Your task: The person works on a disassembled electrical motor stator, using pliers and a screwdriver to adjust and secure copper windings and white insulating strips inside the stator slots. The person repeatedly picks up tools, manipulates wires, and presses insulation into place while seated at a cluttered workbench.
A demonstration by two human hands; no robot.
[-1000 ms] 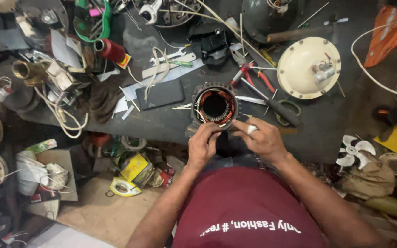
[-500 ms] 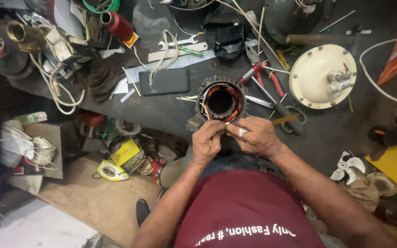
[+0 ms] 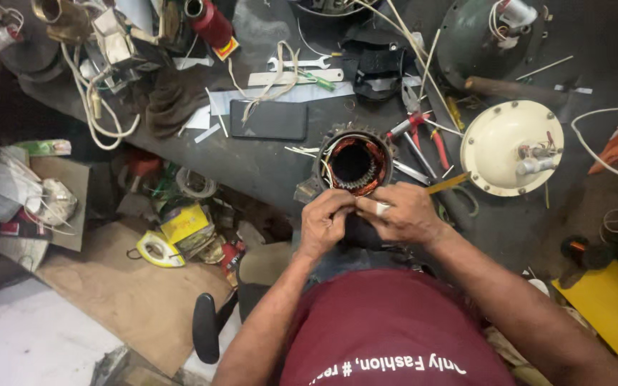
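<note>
1. The counter point(image 3: 266, 164) is a dark, crowded surface that fills the upper part of the view. Its near edge runs in front of the person, and below that edge the floor holds cardboard and loose clutter.

2. A round cream motor cover point(image 3: 498, 143) lies to the right of the work, apart from both hands. Red-handled pliers point(image 3: 423, 129) rest between it and the stator.

3. A flat black phone point(image 3: 268, 119) lies to the upper left, with a wrench point(image 3: 302, 64) further up the counter.

4. The stator point(image 3: 352, 163), a toothed iron ring with copper-coloured windings inside its bore, sits on the counter near its front edge, directly above the two hands.

5. The left hand point(image 3: 325, 223) is at the stator's near rim, its fingers curled together. What they pinch is too small to make out.

6. The right hand point(image 3: 408, 213) meets the left at the same spot, fingers bunched, with a pale band on one finger. Both hands seem to be closed on something thin at the winding's lower edge, probably wire or insulation, though I cannot tell for sure.

7. Judged from this, the step in hand is fine work on the coil at the near side of the core. The next move calls for a steady pinch and small pulls, keeping the ring from sliding.
</note>
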